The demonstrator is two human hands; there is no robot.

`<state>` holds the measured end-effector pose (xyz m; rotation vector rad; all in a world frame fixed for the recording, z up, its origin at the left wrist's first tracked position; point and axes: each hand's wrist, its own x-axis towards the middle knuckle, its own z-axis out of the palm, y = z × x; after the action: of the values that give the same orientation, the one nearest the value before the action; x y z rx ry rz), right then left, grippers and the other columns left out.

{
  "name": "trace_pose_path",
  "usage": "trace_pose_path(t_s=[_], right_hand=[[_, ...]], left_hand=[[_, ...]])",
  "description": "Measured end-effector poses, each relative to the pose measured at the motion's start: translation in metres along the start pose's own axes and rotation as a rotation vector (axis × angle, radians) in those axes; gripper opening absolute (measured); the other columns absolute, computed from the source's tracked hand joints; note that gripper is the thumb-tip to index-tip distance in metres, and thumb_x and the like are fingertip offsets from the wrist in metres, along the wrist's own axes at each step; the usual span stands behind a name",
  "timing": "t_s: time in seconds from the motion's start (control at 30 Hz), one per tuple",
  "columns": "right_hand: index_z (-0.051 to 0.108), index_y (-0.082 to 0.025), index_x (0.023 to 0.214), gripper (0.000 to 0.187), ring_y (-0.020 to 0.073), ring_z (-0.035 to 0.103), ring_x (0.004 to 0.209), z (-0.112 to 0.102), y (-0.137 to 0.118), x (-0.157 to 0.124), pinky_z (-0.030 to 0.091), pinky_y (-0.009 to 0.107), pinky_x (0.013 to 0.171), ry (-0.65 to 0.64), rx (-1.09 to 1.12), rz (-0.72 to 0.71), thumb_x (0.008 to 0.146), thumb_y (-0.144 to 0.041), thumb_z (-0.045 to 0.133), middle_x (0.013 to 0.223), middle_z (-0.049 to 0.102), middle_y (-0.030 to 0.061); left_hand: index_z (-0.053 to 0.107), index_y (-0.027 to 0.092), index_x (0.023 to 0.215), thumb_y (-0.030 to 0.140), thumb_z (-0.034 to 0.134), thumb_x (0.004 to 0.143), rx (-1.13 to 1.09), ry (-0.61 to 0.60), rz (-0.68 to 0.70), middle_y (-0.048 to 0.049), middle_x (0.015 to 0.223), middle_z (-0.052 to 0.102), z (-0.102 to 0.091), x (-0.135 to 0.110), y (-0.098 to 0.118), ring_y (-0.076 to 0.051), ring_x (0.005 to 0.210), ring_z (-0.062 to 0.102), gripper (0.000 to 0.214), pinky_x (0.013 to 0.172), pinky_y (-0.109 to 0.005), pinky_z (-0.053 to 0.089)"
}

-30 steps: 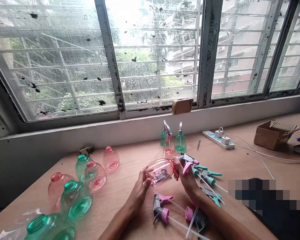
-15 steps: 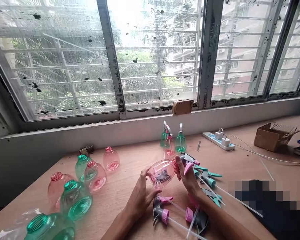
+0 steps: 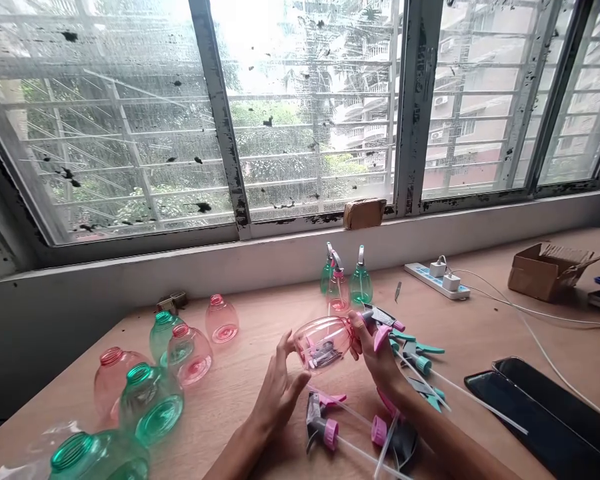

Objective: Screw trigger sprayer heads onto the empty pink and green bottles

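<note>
A clear pink bottle (image 3: 323, 341) lies on its side in the air above the wooden table (image 3: 250, 347). My left hand (image 3: 280, 385) cups its base, fingers spread around it. My right hand (image 3: 375, 347) is closed around the bottle's neck and the pink and grey trigger sprayer head (image 3: 383, 321) fitted there. Just below my hands lie loose trigger heads with pink collars (image 3: 325, 420) and long dip tubes.
Empty pink and green bottles (image 3: 153, 400) lie at the left. Three bottles with sprayers (image 3: 347, 283) stand near the wall. Teal trigger heads (image 3: 415, 353) lie right of my hands. A power strip (image 3: 437, 280), cardboard box (image 3: 547, 267) and two dark phones (image 3: 540, 417) sit at the right.
My left hand has shifted its fingers round the bottle's base, and the bottle has turned slightly between my hands. The right hand keeps its grip at the neck.
</note>
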<state>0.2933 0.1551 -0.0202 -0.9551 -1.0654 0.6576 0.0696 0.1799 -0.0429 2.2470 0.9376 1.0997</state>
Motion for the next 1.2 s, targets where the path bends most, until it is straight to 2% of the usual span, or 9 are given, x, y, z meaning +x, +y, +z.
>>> trace_pose_path(t_s=[0.13,0.33,0.43,0.6,0.73,0.9,1.03,1.13,1.2], right_hand=[[0.043,-0.025,0.061,0.048,0.0138,0.040,0.047,0.0004,-0.0016,-0.0012,0.035,0.028,0.048,-0.011,-0.008,0.005,0.092,-0.059,0.060,0.054,0.044,-0.0059],[0.042,-0.026,0.067,0.045,0.0152,0.040,0.053,0.0017,-0.0055,0.0002,0.038,0.028,0.054,0.083,-0.012,-0.015,0.090,-0.060,0.060,0.059,0.043,-0.0058],[0.041,-0.027,0.067,0.045,0.0158,0.041,0.054,0.0011,-0.0048,0.0013,0.038,0.028,0.053,0.088,-0.013,-0.019,0.089,-0.061,0.060,0.060,0.043,-0.0055],[0.042,-0.027,0.066,0.045,0.0160,0.043,0.055,-0.0005,-0.0044,-0.0005,0.040,0.029,0.056,0.068,-0.028,-0.026,0.087,-0.061,0.063,0.061,0.046,-0.0051],[0.041,-0.027,0.061,0.049,0.0152,0.040,0.049,-0.0005,-0.0052,-0.0011,0.037,0.029,0.049,0.037,-0.036,-0.018,0.088,-0.062,0.061,0.053,0.042,-0.0059],[0.042,-0.027,0.060,0.051,0.0146,0.039,0.045,0.0014,-0.0010,0.0022,0.034,0.028,0.044,0.034,-0.027,-0.024,0.089,-0.065,0.057,0.050,0.042,-0.0061],[0.044,-0.026,0.062,0.049,0.0143,0.041,0.044,0.0014,0.0014,0.0013,0.036,0.029,0.046,0.029,-0.026,-0.021,0.091,-0.064,0.057,0.049,0.043,-0.0066],[0.043,-0.026,0.060,0.049,0.0140,0.042,0.044,-0.0002,0.0021,-0.0012,0.037,0.029,0.049,0.014,-0.034,-0.019,0.092,-0.060,0.059,0.048,0.044,-0.0067],[0.043,-0.026,0.061,0.048,0.0139,0.042,0.045,-0.0013,0.0038,-0.0017,0.037,0.029,0.049,0.020,-0.041,-0.022,0.092,-0.058,0.060,0.049,0.044,-0.0068]], left_hand=[[0.037,0.023,0.149,0.067,0.040,0.097,0.016,-0.021,0.005,-0.0150,0.141,0.059,-0.0014,0.0004,0.0023,-0.035,0.132,0.052,0.069,0.112,-0.055,0.040],[0.023,0.027,0.153,0.056,0.067,0.088,0.140,0.029,0.075,-0.0160,0.156,0.041,0.0015,-0.0051,0.0066,-0.036,0.144,0.038,0.083,0.118,-0.056,0.032],[0.021,0.028,0.155,0.066,0.059,0.089,0.129,0.016,0.076,-0.0164,0.156,0.041,0.0009,-0.0041,0.0046,-0.037,0.142,0.041,0.085,0.116,-0.057,0.033],[0.036,0.026,0.151,0.076,0.031,0.093,0.058,-0.026,0.003,-0.0140,0.139,0.061,-0.0029,0.0014,0.0035,-0.036,0.130,0.055,0.076,0.110,-0.056,0.040],[0.036,0.024,0.150,0.066,0.050,0.093,0.081,-0.019,0.007,-0.0149,0.146,0.055,-0.0025,-0.0008,0.0069,-0.035,0.136,0.050,0.072,0.113,-0.055,0.039],[0.021,0.026,0.155,0.058,0.068,0.087,0.171,0.014,0.071,-0.0170,0.156,0.041,0.0021,-0.0048,0.0058,-0.036,0.145,0.038,0.089,0.118,-0.057,0.032],[0.021,0.024,0.157,0.068,0.057,0.088,0.093,-0.017,0.008,-0.0189,0.156,0.041,0.0006,-0.0018,0.0034,-0.039,0.142,0.042,0.089,0.116,-0.059,0.033],[0.036,0.023,0.152,0.069,0.036,0.096,0.036,-0.047,-0.018,-0.0163,0.145,0.056,-0.0023,0.0008,0.0056,-0.036,0.132,0.053,0.072,0.111,-0.055,0.041],[0.040,0.024,0.148,0.067,0.037,0.097,0.035,-0.053,-0.010,-0.0133,0.139,0.061,-0.0027,0.0008,0.0082,-0.033,0.127,0.058,0.066,0.109,-0.052,0.045]])
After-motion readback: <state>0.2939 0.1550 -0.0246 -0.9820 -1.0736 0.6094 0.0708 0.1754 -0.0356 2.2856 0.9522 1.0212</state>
